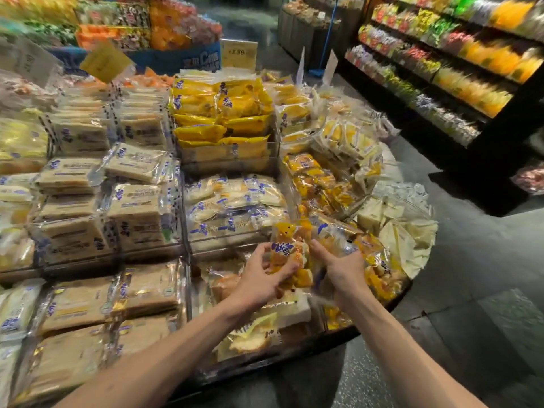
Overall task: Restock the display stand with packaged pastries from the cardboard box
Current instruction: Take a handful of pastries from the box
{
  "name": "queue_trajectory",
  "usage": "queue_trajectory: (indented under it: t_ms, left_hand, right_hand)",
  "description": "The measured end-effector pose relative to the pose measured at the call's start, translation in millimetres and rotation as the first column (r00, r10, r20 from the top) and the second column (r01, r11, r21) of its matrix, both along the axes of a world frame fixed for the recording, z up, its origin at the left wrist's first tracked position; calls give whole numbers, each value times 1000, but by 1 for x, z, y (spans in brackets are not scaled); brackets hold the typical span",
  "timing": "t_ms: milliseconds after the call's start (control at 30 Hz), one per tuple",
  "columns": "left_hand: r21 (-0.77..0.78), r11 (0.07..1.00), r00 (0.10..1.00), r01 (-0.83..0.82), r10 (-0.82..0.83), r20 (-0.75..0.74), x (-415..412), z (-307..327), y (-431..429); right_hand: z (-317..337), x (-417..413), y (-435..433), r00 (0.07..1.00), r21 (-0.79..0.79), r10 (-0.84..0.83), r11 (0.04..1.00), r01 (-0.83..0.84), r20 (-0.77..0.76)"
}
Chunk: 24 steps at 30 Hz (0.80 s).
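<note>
Both my hands hold clear-wrapped packs of orange-yellow pastries over the front right part of the display stand (265, 365). My left hand (259, 278) grips one pastry pack (287, 248) with blue lettering, fingers curled round its lower edge. My right hand (343, 266) grips a second pack (332, 235) right beside the first. Similar orange packs (379, 272) lie in the compartment just right of my hands. No cardboard box is in view.
The stand is tiered and packed with wrapped goods: pale sandwich cakes (135, 207) at left, yellow packs (223, 113) at the back, white buns (235, 201) in the middle. Dark shelves of sweets (441, 63) line the right. A grey floor aisle (471, 319) runs between.
</note>
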<state>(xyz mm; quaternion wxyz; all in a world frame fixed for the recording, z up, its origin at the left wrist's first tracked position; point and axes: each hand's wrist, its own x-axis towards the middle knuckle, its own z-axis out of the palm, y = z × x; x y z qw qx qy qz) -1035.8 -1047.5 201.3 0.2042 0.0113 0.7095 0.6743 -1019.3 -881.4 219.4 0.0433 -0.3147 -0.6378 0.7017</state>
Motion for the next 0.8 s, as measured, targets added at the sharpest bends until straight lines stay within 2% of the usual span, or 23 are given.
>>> queue_trajectory:
  t_ms: [300,567,667,800]
  left_hand:
    - [-103,994,999,-24,21,-29,-19,13,112]
    - [-369,928,989,-53,-1,-145,-91,13,129]
    - [-541,841,965,-16,-129,-228,-135,14,131]
    - [-765,644,915,-8,-303,-264,-181,6,140]
  right_hand:
    - [9,-3,149,997,11,80,997,-79,-8]
    - [8,-40,204,990,28,132,991,-131,-53]
    - [1,-52,215,988,36,150,988,-150,-18]
    - [-5,-69,227,985,51,170,984,-171,32]
